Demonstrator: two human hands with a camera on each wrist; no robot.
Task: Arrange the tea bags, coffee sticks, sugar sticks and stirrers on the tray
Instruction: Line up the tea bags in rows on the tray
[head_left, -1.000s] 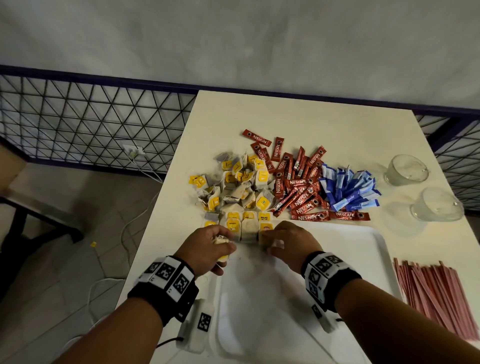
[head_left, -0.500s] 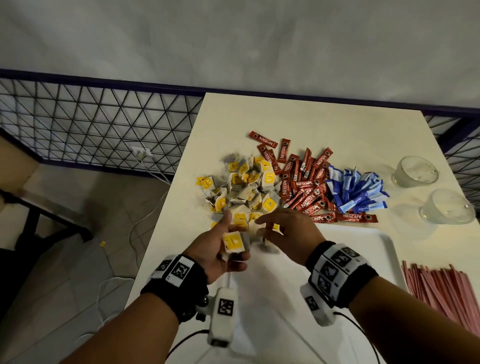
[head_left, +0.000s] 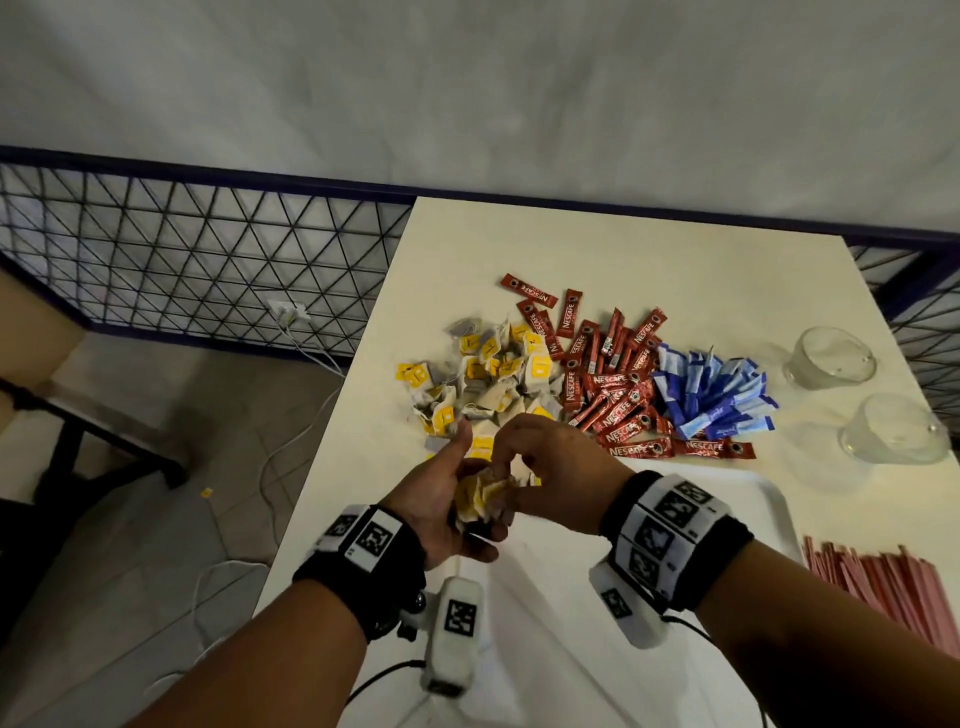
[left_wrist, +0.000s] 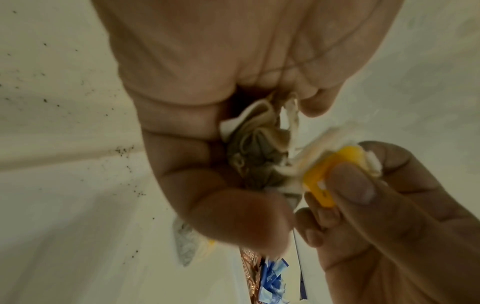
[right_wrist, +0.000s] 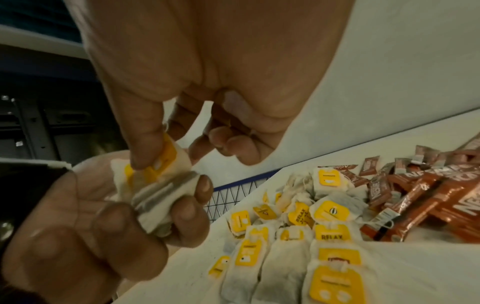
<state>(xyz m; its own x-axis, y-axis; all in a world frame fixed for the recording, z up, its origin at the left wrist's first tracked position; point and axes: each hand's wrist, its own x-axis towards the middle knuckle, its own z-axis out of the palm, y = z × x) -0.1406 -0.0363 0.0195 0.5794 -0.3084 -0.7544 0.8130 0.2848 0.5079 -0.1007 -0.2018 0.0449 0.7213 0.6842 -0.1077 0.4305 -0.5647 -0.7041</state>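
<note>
Newly lifted tea bags (head_left: 480, 496) half-hidden in left hand (head_left: 441, 506)

"NESCAFE" in white capitals on red foil coffee sticks (head_left: 618, 382), seen also in right wrist view (right_wrist: 426, 191). "RELAX" in dark print on yellow paper tags of grey-white tea bags (right_wrist: 331, 232). Script word on blue-and-white sugar sticks (head_left: 719, 397), too small to read.
</note>
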